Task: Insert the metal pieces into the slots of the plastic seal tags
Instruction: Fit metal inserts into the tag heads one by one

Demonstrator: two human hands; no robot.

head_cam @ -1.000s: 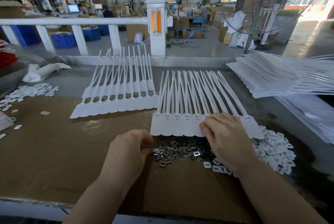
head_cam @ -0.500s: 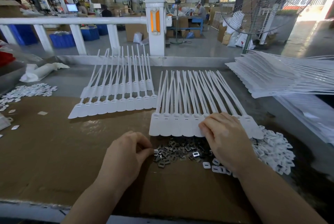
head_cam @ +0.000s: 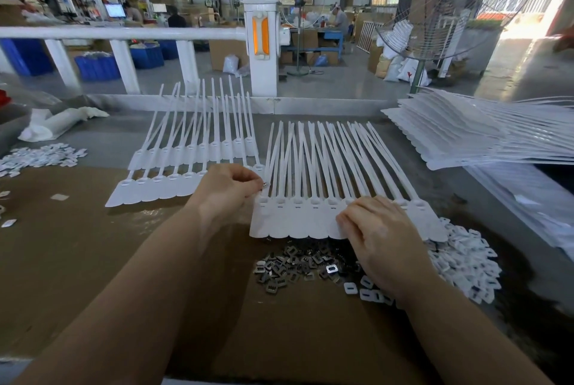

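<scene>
Bare brown cardboard (head_cam: 77, 260) on the near left gives a hand room to pass. Ahead, two rows of white seal tags (head_cam: 298, 217) block the way, with the metal pieces (head_cam: 298, 263) just before them.

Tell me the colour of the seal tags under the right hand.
White; the seal tags show best in the head view.

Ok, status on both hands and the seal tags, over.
Left hand pinching one metal piece above the leftmost tag slot. Right hand pressing the tag strip flat. Nothing blocking.
</scene>
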